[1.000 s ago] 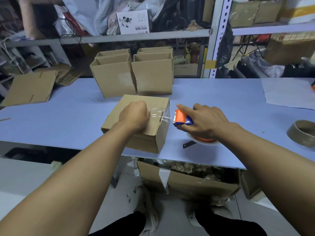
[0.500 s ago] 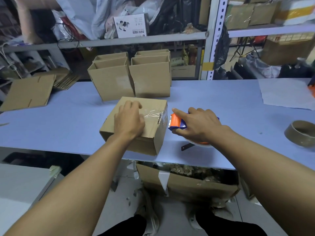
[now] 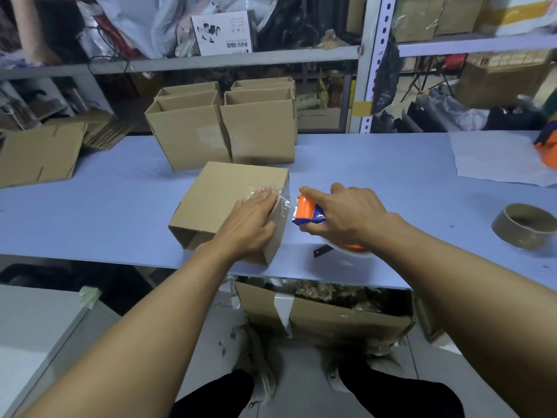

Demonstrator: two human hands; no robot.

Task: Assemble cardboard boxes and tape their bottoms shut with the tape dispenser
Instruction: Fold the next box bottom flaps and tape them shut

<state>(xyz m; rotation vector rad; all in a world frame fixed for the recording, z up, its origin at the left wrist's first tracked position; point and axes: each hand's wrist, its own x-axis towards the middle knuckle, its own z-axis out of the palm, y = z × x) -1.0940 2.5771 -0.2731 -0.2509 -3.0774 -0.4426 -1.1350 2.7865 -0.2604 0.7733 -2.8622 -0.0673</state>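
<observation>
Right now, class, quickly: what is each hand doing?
Left hand: open, fingers flat, pressing the clear tape onto the cardboard box.
Right hand: closed around the tape dispenser.

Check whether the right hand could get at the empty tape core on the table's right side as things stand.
Probably yes, once freed: the right hand grips the tape dispenser, and bare table lies between it and the empty tape core.
</observation>
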